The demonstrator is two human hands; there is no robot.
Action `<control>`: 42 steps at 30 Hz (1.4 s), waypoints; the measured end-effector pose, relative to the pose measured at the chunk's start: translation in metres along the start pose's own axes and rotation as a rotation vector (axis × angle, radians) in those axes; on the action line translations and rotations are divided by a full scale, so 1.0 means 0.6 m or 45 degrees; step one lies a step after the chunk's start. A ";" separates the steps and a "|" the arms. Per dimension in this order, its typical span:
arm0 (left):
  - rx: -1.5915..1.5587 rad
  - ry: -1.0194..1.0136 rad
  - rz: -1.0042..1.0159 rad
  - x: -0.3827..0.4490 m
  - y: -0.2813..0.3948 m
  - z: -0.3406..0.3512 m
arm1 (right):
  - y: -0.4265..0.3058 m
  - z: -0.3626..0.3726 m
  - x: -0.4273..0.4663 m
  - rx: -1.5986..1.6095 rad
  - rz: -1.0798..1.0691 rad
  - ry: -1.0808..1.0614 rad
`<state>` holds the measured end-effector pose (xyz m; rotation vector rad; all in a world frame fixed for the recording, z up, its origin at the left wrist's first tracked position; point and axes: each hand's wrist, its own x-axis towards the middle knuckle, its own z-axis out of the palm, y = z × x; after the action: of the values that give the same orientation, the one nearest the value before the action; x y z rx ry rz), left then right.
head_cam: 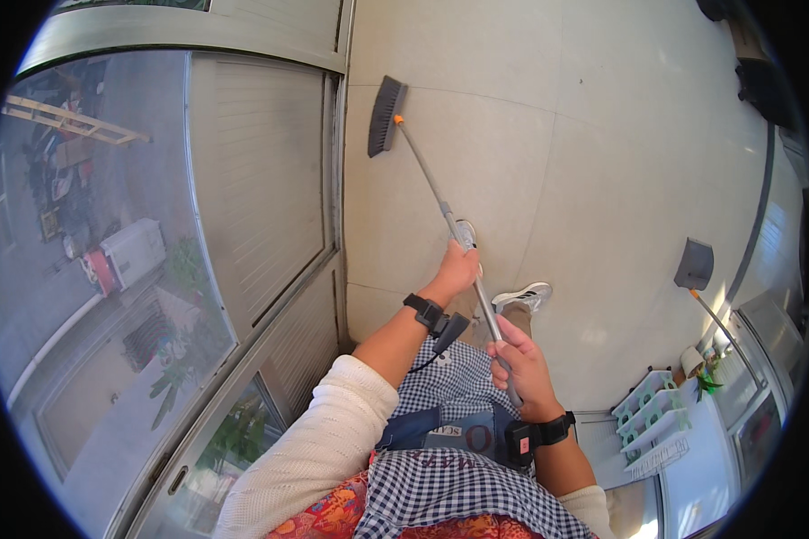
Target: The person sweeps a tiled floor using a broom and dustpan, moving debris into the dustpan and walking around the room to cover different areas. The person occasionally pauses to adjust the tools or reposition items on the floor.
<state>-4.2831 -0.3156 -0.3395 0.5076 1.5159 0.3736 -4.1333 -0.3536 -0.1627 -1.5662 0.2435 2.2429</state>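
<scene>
Both hands grip the grey metal handle of a broom. My left hand closes around it partway down, above my shoe. Higher up, at the handle's grey end, my right hand is wrapped around it in front of my checked apron. The broom head has dark bristles and an orange joint. It lies on the pale tiled floor, a short way from the sliding-door track on the left.
A glazed metal sliding door runs along the left, with a yard behind the glass. To the right a long-handled dustpan with an orange joint leans. A white-and-green shelf rack and a potted plant stand at lower right.
</scene>
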 end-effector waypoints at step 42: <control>-0.326 -0.751 -0.542 -0.176 -0.044 0.245 | 0.008 -0.205 -0.250 -0.337 0.020 0.219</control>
<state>-4.1422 -0.4063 -0.2668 0.0667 0.9478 0.0669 -3.9844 -0.4346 -0.0677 -1.9022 0.0040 2.2259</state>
